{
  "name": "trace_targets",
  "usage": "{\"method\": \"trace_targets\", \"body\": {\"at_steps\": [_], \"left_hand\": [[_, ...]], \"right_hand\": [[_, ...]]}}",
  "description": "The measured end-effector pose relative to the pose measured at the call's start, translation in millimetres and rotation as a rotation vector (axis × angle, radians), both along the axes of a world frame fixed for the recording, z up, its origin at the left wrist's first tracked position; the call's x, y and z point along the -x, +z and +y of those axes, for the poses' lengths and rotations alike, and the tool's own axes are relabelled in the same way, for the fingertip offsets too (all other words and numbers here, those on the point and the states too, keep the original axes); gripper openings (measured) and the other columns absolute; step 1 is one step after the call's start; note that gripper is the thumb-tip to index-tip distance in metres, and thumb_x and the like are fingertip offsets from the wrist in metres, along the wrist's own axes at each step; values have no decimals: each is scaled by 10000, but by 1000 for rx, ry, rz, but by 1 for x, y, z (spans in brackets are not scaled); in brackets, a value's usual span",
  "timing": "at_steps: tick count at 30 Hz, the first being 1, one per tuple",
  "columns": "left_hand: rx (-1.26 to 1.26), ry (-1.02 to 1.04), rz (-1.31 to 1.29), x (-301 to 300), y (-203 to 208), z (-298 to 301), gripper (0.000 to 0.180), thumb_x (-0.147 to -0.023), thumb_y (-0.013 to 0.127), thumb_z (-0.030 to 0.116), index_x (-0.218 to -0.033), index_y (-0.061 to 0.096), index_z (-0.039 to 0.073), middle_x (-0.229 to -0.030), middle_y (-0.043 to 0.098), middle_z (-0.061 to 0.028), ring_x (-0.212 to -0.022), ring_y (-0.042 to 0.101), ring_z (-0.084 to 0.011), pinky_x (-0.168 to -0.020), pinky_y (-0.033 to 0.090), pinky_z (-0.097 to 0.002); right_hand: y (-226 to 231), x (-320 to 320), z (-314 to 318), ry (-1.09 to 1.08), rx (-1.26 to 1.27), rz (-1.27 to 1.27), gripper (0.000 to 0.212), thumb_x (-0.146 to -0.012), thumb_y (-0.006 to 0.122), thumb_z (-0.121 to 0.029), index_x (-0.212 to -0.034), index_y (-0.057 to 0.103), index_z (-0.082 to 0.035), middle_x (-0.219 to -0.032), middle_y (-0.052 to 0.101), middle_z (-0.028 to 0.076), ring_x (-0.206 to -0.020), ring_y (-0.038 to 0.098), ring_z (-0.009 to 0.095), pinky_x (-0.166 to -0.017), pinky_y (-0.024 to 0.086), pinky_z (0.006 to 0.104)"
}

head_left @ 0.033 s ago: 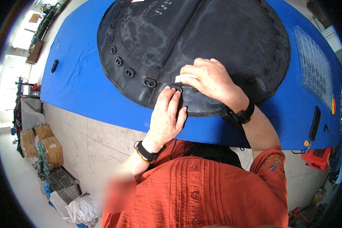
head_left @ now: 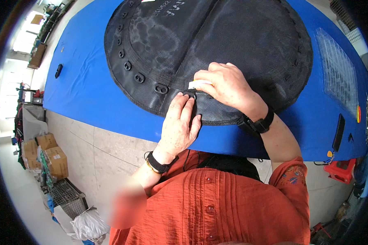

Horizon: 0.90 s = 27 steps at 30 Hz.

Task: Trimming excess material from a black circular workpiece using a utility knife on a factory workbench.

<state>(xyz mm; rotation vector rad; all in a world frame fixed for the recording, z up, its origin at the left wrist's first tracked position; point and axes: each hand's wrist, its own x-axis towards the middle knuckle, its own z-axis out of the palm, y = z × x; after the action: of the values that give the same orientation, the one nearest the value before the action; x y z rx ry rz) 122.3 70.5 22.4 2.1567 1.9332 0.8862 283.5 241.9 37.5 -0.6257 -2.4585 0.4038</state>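
A round black mesh mat point(head_left: 249, 45) with a seam across it lies on the blue-covered table. Black plastic loops point(head_left: 161, 88) are fixed in a row along its left rim. My left hand point(head_left: 178, 122) rests with its fingers stretched out, tips pressing a small black strap piece point(head_left: 190, 92) near the mat's front edge. Just right of those tips, my right hand point(head_left: 225, 85) is closed in a pinch on a small white piece point(head_left: 200, 83) with a yellowish part. My fingers cover most of that piece, so its kind is unclear.
At the table's right lie a clear plastic sheet point(head_left: 337, 69) and a black strip point(head_left: 338, 132). A small black item point(head_left: 59, 70) sits at the left. Beyond are a red stool point(head_left: 341, 171), cardboard boxes point(head_left: 55, 161), a wire crate point(head_left: 69, 198) and a white sack point(head_left: 90, 224).
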Motion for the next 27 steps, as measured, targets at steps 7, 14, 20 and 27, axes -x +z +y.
{"method": "trace_targets", "body": {"at_steps": [7, 14, 20, 27], "left_hand": [[6, 14, -5, -1, 1, 0, 526, -920, 765, 134, -1393, 622, -47, -1448, 575, -261, -1393, 554, -459, -1156, 496, -505], [7, 7, 3, 0, 0, 1, 534, -911, 771, 128, -1393, 632, -56, -1475, 571, -268, -1409, 545, -458, -1185, 470, -504], [1, -2, 19, 1, 0, 1, 529, -907, 775, 159, -1360, 648, -82, -1431, 603, -289, -1399, 549, -462, -1188, 468, -501], [8, 0, 22, 1, 0, 1, 529, -909, 774, 161, -1362, 646, -81, -1412, 613, -281, -1399, 549, -461, -1186, 472, -495]], "right_hand": [[-1, 2, -3, 2, -34, 7, 170, -941, 767, -357, -963, 751, -189, -821, 658, 78, -821, 692, 298, -787, 520, 448], [2, 7, -8, -7, -91, -51, 153, -924, 774, -330, -957, 736, -186, -831, 645, 79, -822, 696, 291, -775, 518, 442], [3, 9, -9, -23, -100, -58, 148, -907, 783, -314, -947, 734, -181, -835, 647, 77, -832, 700, 287, -770, 518, 441], [6, 8, -10, -8, -111, -42, 135, -910, 775, -305, -932, 734, -178, -835, 648, 79, -832, 698, 289, -771, 514, 443]]}}
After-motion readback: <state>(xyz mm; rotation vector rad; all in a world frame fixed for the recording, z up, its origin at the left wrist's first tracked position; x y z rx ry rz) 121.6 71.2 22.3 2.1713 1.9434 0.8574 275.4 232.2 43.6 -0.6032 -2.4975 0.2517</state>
